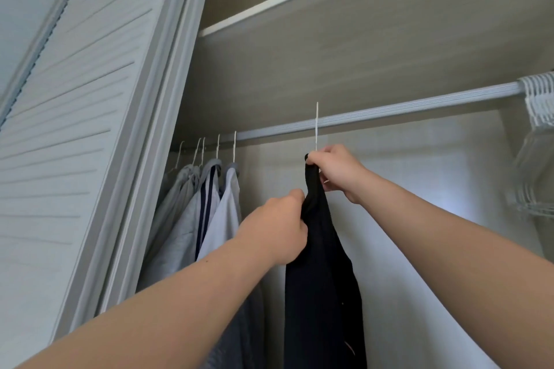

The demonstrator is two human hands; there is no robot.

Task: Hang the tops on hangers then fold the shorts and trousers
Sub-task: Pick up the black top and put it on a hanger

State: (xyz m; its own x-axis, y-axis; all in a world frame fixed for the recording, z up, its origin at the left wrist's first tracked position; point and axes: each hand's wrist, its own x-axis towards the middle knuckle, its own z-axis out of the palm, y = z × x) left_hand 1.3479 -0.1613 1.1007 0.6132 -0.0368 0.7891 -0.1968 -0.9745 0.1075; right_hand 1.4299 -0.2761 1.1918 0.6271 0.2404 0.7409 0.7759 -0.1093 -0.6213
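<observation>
Forearms (150, 308) up close, I see my left grip (278, 228) clenched on the black top (323, 278), right grip (335, 171) pinching its collar at the hanger (317, 126) (hook crossing the rail (389, 111)), beside hung tops (209, 213).

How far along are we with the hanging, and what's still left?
Done: several light tops hang at the left of the rod. In hand: the dark top on a white hanger, right hand gripping the hanger's neck, left hand gripping the fabric; the hook crosses the rod, whether it is seated is unclear. Left: spare hangers at right; shorts and trousers are not in view.
</observation>
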